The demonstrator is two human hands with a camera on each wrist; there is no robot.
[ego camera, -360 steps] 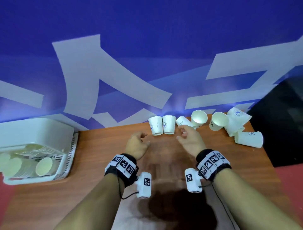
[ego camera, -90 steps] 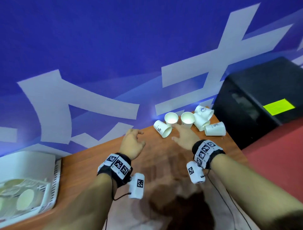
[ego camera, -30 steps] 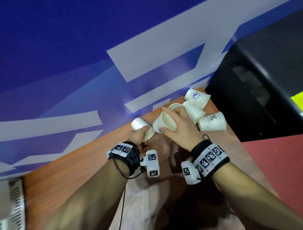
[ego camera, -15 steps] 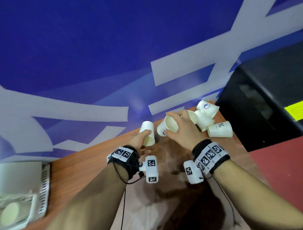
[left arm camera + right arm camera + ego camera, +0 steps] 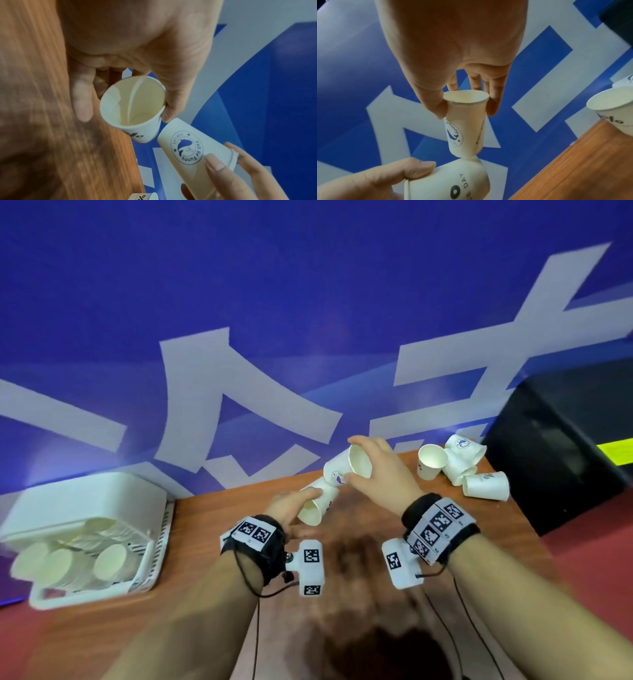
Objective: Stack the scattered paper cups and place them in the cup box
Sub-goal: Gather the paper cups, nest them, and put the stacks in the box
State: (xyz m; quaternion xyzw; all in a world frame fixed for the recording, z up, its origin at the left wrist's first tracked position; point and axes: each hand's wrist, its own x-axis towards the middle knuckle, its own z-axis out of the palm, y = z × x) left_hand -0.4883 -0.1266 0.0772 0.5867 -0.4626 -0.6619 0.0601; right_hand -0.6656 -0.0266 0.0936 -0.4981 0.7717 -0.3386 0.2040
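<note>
My left hand (image 5: 301, 503) grips a white paper cup (image 5: 315, 505) printed with a black "%" mark (image 5: 133, 108), its mouth turned toward me. My right hand (image 5: 371, 465) pinches a second white cup (image 5: 342, 470) near its rim; this one bears a blue dolphin logo (image 5: 465, 121). Both cups hang above the table, and their bases touch each other in the right wrist view. Several more cups (image 5: 459, 467) lie scattered at the table's far right. The white cup box (image 5: 150, 559) sits at the left with stacked cups inside.
The wooden table (image 5: 205, 542) ends at a blue and white wall (image 5: 239, 337) behind the cups. A black box (image 5: 565, 457) stands just right of the scattered cups. A dark stain marks the table's near middle.
Both hands have lifted their cups and brought them together, so the bases now meet. The head view has swung left, bringing the cup box fully into sight.
</note>
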